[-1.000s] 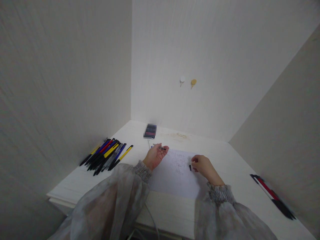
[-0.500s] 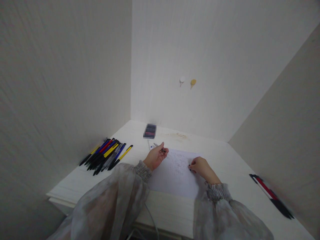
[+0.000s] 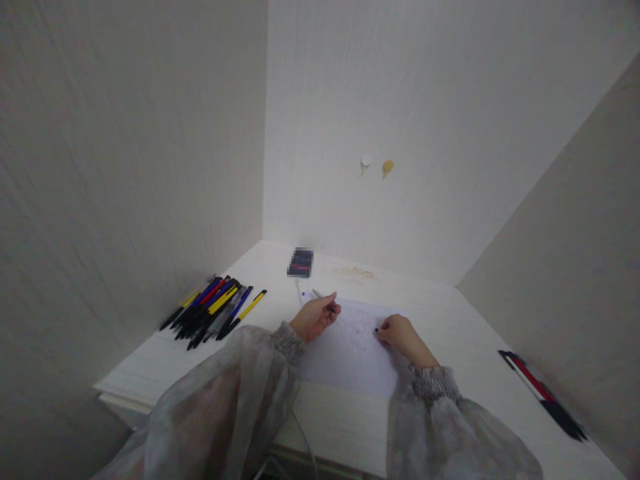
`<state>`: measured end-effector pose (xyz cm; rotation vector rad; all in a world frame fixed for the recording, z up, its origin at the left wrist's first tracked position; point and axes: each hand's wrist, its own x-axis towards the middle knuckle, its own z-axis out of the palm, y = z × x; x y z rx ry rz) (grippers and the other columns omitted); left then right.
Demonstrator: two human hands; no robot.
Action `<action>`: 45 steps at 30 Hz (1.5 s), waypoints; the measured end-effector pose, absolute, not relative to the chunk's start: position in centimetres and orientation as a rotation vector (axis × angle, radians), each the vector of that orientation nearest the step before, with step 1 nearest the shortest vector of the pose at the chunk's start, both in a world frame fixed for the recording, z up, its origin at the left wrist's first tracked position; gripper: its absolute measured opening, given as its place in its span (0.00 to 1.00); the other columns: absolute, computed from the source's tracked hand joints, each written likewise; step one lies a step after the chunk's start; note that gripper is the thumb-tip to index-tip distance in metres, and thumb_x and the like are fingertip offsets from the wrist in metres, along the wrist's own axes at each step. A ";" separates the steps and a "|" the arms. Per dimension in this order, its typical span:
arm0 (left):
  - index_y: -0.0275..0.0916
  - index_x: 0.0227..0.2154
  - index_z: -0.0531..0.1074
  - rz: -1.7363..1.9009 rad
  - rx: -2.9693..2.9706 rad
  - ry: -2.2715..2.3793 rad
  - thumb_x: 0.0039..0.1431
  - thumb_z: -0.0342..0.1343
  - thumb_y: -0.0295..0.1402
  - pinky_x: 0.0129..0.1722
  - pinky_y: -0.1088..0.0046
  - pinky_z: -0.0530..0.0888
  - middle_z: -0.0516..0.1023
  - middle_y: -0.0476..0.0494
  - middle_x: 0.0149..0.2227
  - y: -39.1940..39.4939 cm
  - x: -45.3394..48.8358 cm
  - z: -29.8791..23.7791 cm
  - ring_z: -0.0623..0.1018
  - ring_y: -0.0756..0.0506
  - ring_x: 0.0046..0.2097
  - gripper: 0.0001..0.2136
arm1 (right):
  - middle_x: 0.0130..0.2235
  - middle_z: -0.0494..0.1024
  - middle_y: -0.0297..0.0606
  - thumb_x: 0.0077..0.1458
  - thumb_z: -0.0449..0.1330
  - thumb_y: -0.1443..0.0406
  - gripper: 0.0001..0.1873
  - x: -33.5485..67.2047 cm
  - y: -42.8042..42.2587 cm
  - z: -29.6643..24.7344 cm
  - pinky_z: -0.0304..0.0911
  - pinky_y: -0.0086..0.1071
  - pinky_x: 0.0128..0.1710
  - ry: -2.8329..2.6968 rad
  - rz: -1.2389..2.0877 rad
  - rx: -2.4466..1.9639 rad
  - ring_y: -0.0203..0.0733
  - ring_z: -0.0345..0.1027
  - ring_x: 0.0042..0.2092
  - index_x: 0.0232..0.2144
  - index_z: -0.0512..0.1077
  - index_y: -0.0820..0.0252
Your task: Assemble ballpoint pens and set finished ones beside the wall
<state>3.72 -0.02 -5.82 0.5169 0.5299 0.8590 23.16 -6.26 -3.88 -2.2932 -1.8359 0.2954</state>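
A white sheet of paper [image 3: 350,347] with faint scribbles lies on the white desk [image 3: 465,320]. My left hand [image 3: 316,316] rests at the sheet's left edge, fingers pinched on a thin grey pen [image 3: 320,296] whose end sticks out to the upper left. My right hand [image 3: 400,333] lies curled on the paper's right part, fingers pressed together with something small and dark at the fingertips that I cannot make out. Both arms wear loose grey sleeves.
A pile of several pens [image 3: 213,309], black, blue, red and yellow, lies at the desk's left by the wall. A small dark object [image 3: 300,262] sits at the back. More pens [image 3: 543,395] lie at the right edge. Two wall hooks [image 3: 376,165] hang above.
My right hand has lowered onto the paper and curled shut, hiding most of the dark item it held up before. My left hand has closed tighter on the pen.
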 end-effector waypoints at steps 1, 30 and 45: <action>0.32 0.21 0.63 0.850 0.533 0.526 0.49 0.54 0.28 0.17 0.86 0.66 0.68 0.48 0.20 -0.1 3.7 -5.9 0.70 0.56 0.22 0.07 | 0.15 0.69 0.38 0.36 0.54 0.71 0.08 23.1 -6.3 -3.8 0.51 0.27 0.22 -1.799 0.307 -2.256 0.36 0.62 0.21 0.11 0.69 0.64; 0.31 0.23 0.67 0.783 0.746 0.415 0.47 0.56 0.28 0.20 0.85 0.61 0.69 0.51 0.21 -0.5 3.6 -5.4 0.67 0.59 0.22 0.05 | 0.30 0.76 0.36 0.35 0.64 0.65 0.13 18.9 -7.1 -4.0 0.57 0.32 0.42 -1.060 1.304 -1.084 0.36 0.66 0.34 0.29 0.75 0.59; 0.33 0.24 0.66 0.742 0.790 0.410 0.46 0.57 0.29 0.21 0.85 0.62 0.68 0.51 0.22 -1.0 3.7 -5.1 0.67 0.58 0.22 0.06 | 0.29 0.75 0.36 0.35 0.63 0.63 0.12 18.3 -7.2 -4.2 0.58 0.32 0.38 -1.251 1.160 -1.176 0.36 0.65 0.32 0.27 0.74 0.61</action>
